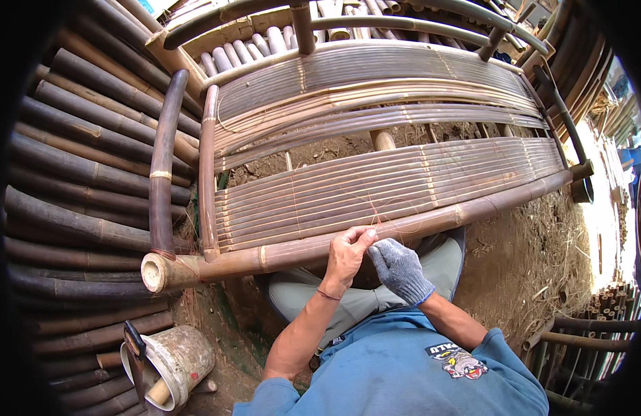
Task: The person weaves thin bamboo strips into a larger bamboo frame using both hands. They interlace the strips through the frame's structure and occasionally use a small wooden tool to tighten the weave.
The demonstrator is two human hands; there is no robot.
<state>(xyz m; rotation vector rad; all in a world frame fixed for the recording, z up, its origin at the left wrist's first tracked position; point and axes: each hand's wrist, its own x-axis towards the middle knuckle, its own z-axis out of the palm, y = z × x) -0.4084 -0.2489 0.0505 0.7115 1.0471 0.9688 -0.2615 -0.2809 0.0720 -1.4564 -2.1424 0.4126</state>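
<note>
A dark bamboo bench point(300, 254) stretches across in front of me, its seat made of thin split slats point(320, 197). Against its thick front pole, my bare left hand point(349, 255) is closed, thumb and index finger pinched together. My right hand point(402, 272), in a grey knit glove, is closed right beside it, its fingertips meeting the left ones. A thin reddish cord point(376, 208) rises from the slats and loops over the pole near both hands. The cord's ends are hidden among the fingers.
Stacked bamboo poles point(91, 166) line the left side. A dirty white bucket point(189, 353) lies tipped at lower left, a saw point(134, 347) with a dark handle by its mouth. Bamboo pieces point(254, 48) are piled behind the bench. Straw litters the dirt floor point(515, 256) at right.
</note>
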